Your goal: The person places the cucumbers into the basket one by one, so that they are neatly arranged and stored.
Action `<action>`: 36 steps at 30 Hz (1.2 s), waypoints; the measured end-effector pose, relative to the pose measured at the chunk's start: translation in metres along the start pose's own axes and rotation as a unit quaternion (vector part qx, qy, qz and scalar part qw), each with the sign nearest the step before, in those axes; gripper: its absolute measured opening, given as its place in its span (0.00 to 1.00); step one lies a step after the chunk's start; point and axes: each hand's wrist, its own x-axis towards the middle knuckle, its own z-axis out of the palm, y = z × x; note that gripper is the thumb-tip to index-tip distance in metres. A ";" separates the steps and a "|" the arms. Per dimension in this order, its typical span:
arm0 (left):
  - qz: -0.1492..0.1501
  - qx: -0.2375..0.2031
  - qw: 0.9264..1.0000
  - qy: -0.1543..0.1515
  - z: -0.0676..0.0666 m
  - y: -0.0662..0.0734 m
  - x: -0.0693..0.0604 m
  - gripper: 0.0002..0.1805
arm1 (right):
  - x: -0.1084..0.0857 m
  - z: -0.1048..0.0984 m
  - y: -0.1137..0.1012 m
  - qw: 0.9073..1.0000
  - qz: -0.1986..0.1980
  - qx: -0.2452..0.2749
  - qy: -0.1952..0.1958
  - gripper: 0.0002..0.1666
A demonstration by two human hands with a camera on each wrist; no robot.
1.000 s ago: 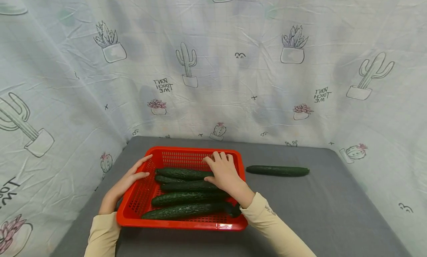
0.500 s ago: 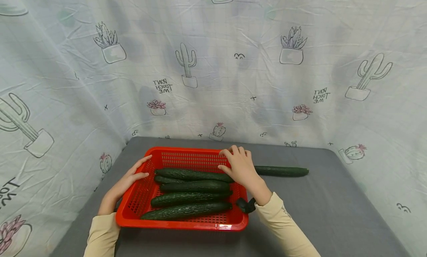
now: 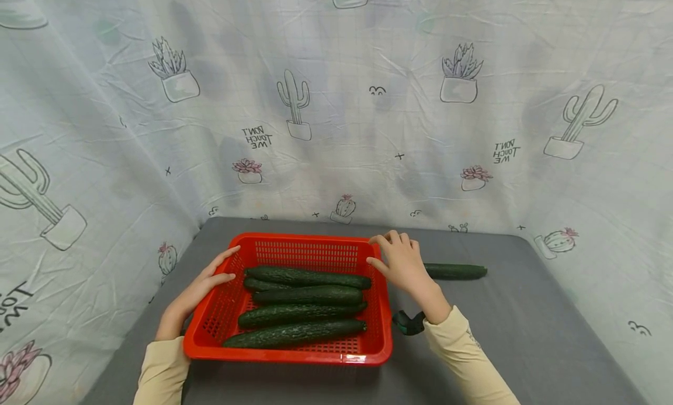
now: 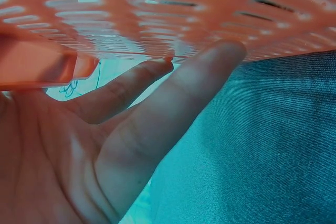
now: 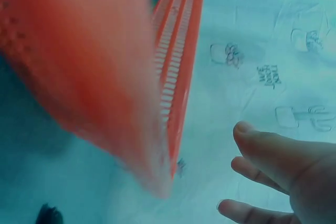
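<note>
A red plastic basket point(image 3: 286, 356) stands on the grey table, holding several dark green cucumbers point(image 3: 310, 293) laid side by side. My left hand point(image 3: 191, 294) rests at the basket's left side, its straight fingers and thumb reaching over the rim in the head view. In the left wrist view, the thumb point(image 4: 157, 114) lies against the slotted wall. Just past the basket's right rim is my right hand point(image 3: 405, 265), holding nothing. The right wrist view shows its loosely spread fingers apart from the basket. Behind that hand another cucumber point(image 3: 456, 271) lies on the table, partly hidden.
The grey tabletop point(image 3: 515, 317) extends to the right of the basket. A pale curtain point(image 3: 347, 118) printed with cacti hangs around the back and sides. A dark device point(image 3: 407, 322) sits under the right wrist.
My right hand has moved right, from over the cucumbers in the basket to outside its right rim. It now covers part of the cucumber on the table. The left hand has stayed put.
</note>
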 end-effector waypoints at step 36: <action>0.003 -0.002 1.000 0.003 -0.001 -0.001 0.000 0.33 | -0.036 0.050 0.125 0.992 0.121 0.022 -0.015 0.25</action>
